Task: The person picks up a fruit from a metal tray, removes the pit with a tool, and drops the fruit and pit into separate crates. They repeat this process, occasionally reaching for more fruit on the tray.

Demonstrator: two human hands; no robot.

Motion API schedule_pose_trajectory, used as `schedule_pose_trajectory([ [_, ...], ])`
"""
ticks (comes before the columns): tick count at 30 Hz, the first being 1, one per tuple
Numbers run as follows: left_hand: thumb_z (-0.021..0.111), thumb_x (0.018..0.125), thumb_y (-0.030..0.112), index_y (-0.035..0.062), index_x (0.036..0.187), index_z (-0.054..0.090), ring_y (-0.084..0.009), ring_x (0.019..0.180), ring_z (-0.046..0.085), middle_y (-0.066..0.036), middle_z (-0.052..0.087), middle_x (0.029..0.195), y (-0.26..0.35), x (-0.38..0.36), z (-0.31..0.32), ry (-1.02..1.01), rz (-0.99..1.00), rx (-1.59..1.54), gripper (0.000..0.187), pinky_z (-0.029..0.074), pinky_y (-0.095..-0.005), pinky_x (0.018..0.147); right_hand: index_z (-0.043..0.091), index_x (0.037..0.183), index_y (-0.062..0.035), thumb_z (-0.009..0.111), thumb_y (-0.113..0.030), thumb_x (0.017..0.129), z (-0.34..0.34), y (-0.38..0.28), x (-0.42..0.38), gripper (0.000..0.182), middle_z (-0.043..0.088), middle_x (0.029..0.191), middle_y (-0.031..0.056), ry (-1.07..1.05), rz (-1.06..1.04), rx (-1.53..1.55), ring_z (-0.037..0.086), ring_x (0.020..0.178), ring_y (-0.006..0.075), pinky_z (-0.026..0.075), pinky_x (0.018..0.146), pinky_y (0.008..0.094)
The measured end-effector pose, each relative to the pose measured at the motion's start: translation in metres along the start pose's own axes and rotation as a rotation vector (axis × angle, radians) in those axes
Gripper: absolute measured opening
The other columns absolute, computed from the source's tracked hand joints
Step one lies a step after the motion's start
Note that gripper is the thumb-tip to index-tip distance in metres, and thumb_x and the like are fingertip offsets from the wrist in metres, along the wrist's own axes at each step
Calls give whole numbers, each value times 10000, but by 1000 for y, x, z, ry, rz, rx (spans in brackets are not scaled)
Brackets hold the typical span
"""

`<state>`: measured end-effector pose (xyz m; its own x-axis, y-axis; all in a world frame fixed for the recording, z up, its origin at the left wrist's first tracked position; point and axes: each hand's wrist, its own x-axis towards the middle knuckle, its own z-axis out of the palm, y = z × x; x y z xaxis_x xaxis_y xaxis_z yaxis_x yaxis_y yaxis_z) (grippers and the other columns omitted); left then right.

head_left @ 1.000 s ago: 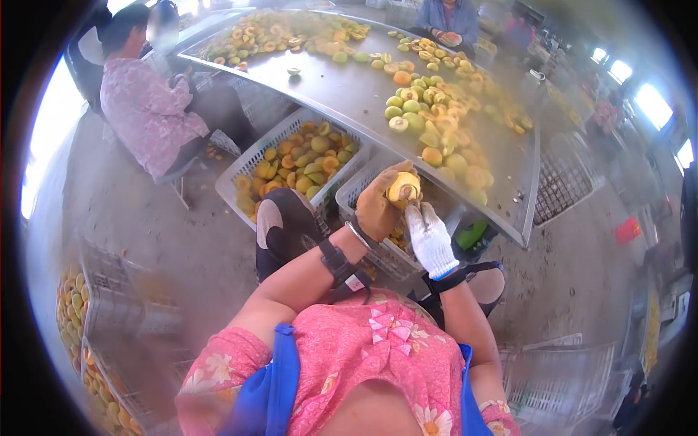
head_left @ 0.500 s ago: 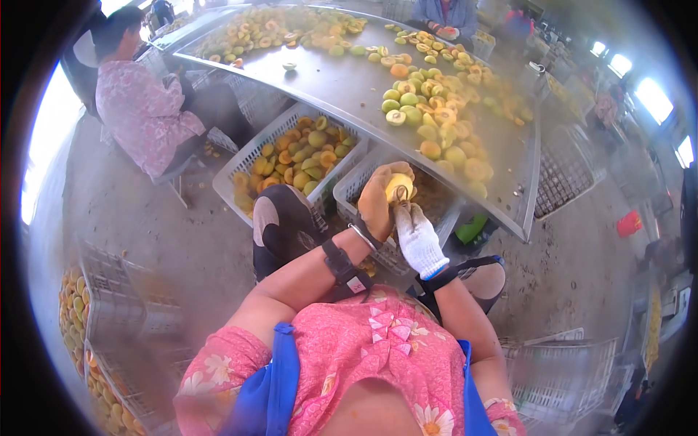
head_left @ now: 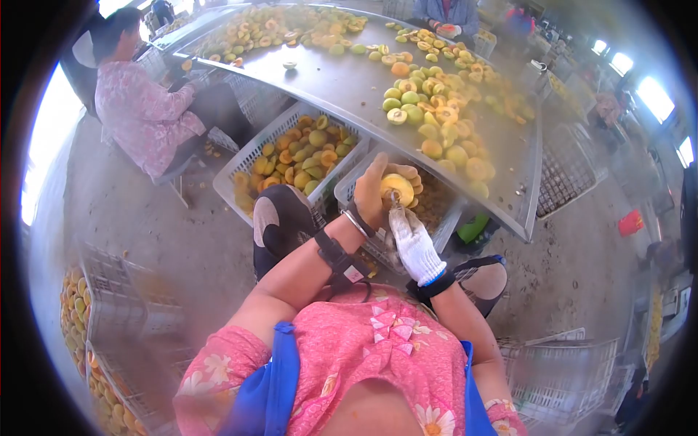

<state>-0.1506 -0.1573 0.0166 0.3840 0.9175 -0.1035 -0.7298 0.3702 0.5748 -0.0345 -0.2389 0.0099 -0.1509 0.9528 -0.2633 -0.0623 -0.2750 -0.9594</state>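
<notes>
My left hand (head_left: 372, 190), in what looks like a tan glove, is closed around a yellow peach half (head_left: 396, 186), its cut face turned up toward me. The fruit could also be a large apricot. In a white knit glove, my right hand (head_left: 413, 243) grips a small metal pitting tool (head_left: 395, 199), whose tip meets the middle of the cut face. Most of the tool is hidden by my fingers. Both hands are over a white crate (head_left: 347, 190) with brown bits in it, perhaps pits, at the table's near edge.
A metal table (head_left: 327, 80) carries many peach halves (head_left: 443, 109). Left of my hands stands a white crate (head_left: 236, 185) full of halves. A person in a pink top (head_left: 142, 109) sits at left; another person (head_left: 443, 18) is across the table. Stacked crates (head_left: 116, 298) stand lower left.
The peach half has turned so more of its cut face shows, and my left fingers have spread around it. My right hand has shifted slightly left and toward me with the tool.
</notes>
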Motion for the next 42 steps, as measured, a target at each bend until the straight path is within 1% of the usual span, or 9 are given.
schedule_pose_trajectory([
  [3, 439, 1046, 442, -42, 969, 678, -222, 808, 687, -153, 702, 915, -3, 3, -9, -34, 45, 147, 546, 566, -343, 698, 548, 1050, -123, 466, -440, 1053, -4, 0, 0, 327, 477, 572, -12, -40, 8, -26, 415, 383, 93, 318, 355, 271],
  [6, 445, 1025, 486, -37, 875, 712, -192, 712, 664, -135, 711, 825, -9, 9, -14, -41, 351, 607, 607, 526, -304, 642, 552, 1047, -123, 473, -437, 1051, -7, 18, 6, 324, 485, 591, -15, 3, -145, -182, 417, 392, 89, 320, 363, 266],
  [12, 464, 1029, 437, -31, 826, 726, -163, 701, 653, -121, 719, 802, 3, 17, -22, -342, -23, 490, 574, 512, -269, 678, 567, 1040, -136, 521, -467, 1023, -9, -5, -13, 335, 484, 634, -32, -119, 189, 102, 380, 402, 72, 295, 381, 237],
  [16, 486, 1024, 434, -25, 814, 733, -153, 699, 652, -104, 726, 799, 1, 20, -25, -434, 98, 795, 562, 513, -271, 681, 564, 1004, -157, 537, -485, 1009, -14, 6, -13, 329, 469, 624, -42, -88, 140, 9, 360, 401, 62, 260, 371, 234],
  [24, 474, 1036, 414, -19, 787, 694, -243, 767, 687, -164, 718, 831, -7, 23, -26, -389, 0, 557, 547, 553, -333, 683, 567, 939, -171, 502, -493, 1023, -16, 10, -9, 339, 379, 576, -66, -281, 437, 619, 265, 344, 64, 209, 318, 229],
  [31, 455, 1042, 390, -2, 830, 679, -309, 759, 664, -170, 686, 819, -15, 23, -13, -224, -195, -41, 499, 547, -352, 669, 561, 920, -183, 491, -505, 1026, -27, 13, 5, 346, 362, 573, -70, -365, 390, 744, 250, 336, 63, 207, 304, 232],
  [37, 497, 1033, 374, -12, 799, 695, -213, 726, 668, -149, 712, 818, -21, 60, -24, -369, -83, 892, 493, 542, -332, 704, 561, 1008, -194, 526, -517, 1009, -39, 8, 2, 325, 419, 604, -54, -97, 242, 183, 307, 384, 67, 235, 357, 237],
  [38, 503, 1024, 433, -27, 823, 720, -156, 689, 648, -115, 707, 777, -21, 62, -25, -392, -75, 863, 547, 527, -303, 638, 558, 1018, -195, 531, -518, 1007, -42, 9, 4, 324, 427, 608, -51, -117, 272, 224, 314, 392, 68, 239, 366, 238],
  [42, 507, 1029, 411, -9, 818, 691, -229, 740, 687, -150, 710, 825, -24, 60, -26, -294, -162, 524, 505, 567, -348, 648, 569, 987, -197, 520, -525, 1009, -51, 16, 19, 332, 396, 589, -64, -273, 458, 543, 299, 366, 65, 230, 340, 232],
])
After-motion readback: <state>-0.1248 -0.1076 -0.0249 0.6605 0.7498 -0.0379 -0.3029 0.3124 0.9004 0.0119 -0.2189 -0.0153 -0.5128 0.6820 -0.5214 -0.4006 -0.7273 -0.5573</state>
